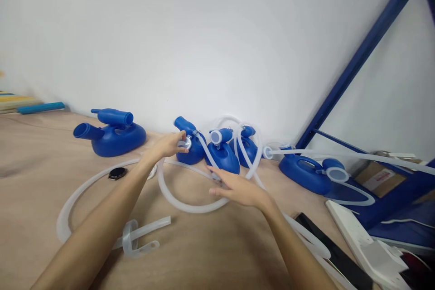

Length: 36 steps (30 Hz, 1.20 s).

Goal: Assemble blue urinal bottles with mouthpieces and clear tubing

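White wall backs a pale wooden tabletop (41, 181) on which blue plastic bottles stand in a row at the far edge. The left hand (168, 146) reaches far, its fingertips pinched on the clear cap (184, 143) of a blue bottle (190, 147) near the wall. The right hand (239, 189) lies nearer, fingers spread flat over a translucent hose (183, 204) that loops across the table between the two hands. To the right of the held bottle stand a second bottle (222, 154) and a third bottle (247, 147), touching one another. At far left sits a larger blue container (113, 133); at right a handled jug (307, 172). A black watch (117, 173) lies near the left forearm. A cardboard box (379, 176) at right bears a label, too blurred to read.
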Motion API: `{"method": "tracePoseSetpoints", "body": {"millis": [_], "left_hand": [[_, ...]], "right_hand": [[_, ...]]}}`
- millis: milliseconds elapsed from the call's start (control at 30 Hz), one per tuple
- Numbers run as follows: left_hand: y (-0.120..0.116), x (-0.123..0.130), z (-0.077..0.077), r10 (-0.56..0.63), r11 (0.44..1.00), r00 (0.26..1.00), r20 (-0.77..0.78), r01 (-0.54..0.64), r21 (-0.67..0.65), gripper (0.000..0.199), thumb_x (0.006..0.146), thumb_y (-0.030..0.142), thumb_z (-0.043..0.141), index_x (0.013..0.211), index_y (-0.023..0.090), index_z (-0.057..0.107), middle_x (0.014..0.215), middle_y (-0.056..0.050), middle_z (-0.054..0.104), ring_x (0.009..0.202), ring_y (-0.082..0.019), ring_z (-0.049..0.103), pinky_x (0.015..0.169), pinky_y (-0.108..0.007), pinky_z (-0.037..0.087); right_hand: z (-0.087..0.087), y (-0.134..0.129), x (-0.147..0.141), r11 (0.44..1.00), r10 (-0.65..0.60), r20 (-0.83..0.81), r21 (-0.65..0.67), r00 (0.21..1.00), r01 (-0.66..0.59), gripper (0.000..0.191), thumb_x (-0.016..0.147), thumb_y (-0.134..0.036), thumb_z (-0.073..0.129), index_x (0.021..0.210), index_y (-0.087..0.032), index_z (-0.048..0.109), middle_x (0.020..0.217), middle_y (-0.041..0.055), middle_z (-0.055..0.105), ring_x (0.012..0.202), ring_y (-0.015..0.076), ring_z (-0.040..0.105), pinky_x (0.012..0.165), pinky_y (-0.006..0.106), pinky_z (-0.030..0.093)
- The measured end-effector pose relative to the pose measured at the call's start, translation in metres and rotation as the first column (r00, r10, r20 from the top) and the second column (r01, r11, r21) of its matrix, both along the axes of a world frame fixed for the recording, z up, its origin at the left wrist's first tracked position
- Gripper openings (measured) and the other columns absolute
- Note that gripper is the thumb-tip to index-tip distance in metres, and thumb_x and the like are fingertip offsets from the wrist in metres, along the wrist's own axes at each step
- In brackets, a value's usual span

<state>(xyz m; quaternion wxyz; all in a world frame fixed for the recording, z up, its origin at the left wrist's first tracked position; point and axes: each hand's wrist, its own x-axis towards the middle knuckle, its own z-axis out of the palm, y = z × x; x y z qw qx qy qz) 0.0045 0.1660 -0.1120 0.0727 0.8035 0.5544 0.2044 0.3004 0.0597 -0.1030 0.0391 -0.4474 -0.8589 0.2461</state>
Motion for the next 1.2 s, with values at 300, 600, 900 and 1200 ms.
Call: {"method": "tracePoseSetpoints", "body": {"millis": [300,600,900,1200], "left_hand": [[-0.003,-0.023,0.010,-0.036,0.999,0.999,-0.007,0.036,-0.012,0.040,0.073,0.055,0.066,0.094,0.024,0.054,0.088,-0.005,0.068,0.082,-0.027,0.064,0.070,-0.032,0.042],[0.000,0.001,0.003,0.096,0.990,0.995,0.001,-0.096,0.101,0.050,0.074,0.049,0.070,0.115,0.022,0.058,0.093,-0.010,0.073,0.093,-0.035,0.069,0.076,-0.037,0.047],[-0.010,-0.024,0.022,0.100,0.977,0.989,0.112,-0.119,0.177,0.050,0.074,0.040,0.065,0.120,0.020,0.065,0.099,-0.007,0.075,0.094,-0.031,0.069,0.077,-0.034,0.049],[-0.051,-0.047,0.067,0.028,0.994,0.993,0.118,-0.040,0.101,0.048,0.069,0.047,0.066,0.112,0.027,0.070,0.103,-0.001,0.076,0.092,-0.027,0.069,0.076,-0.030,0.051]], "right_hand": [[-0.031,0.038,-0.011,0.908,-0.263,-0.102,0.309,0.959,0.282,0.067,0.097,-0.050,0.058,0.158,-0.030,0.037,0.156,0.0129,0.034,0.146,0.0310,0.040,0.118,0.048,0.039],[-0.037,0.076,-0.082,0.859,-0.234,-0.172,0.424,0.957,0.286,0.068,0.100,-0.039,0.058,0.161,-0.031,0.031,0.147,0.0116,0.048,0.137,0.0292,0.050,0.110,0.043,0.046],[-0.044,0.088,-0.067,0.769,-0.366,-0.199,0.486,0.909,0.416,0.060,0.100,-0.011,0.029,0.154,-0.030,0.048,0.142,0.0132,0.050,0.110,0.0269,0.068,0.097,0.039,0.054],[-0.027,0.095,-0.056,0.783,-0.338,-0.410,0.377,0.847,0.495,0.051,0.104,-0.045,0.040,0.149,-0.024,0.052,0.138,0.0122,0.054,0.111,0.0231,0.066,0.103,0.038,0.052]]}}
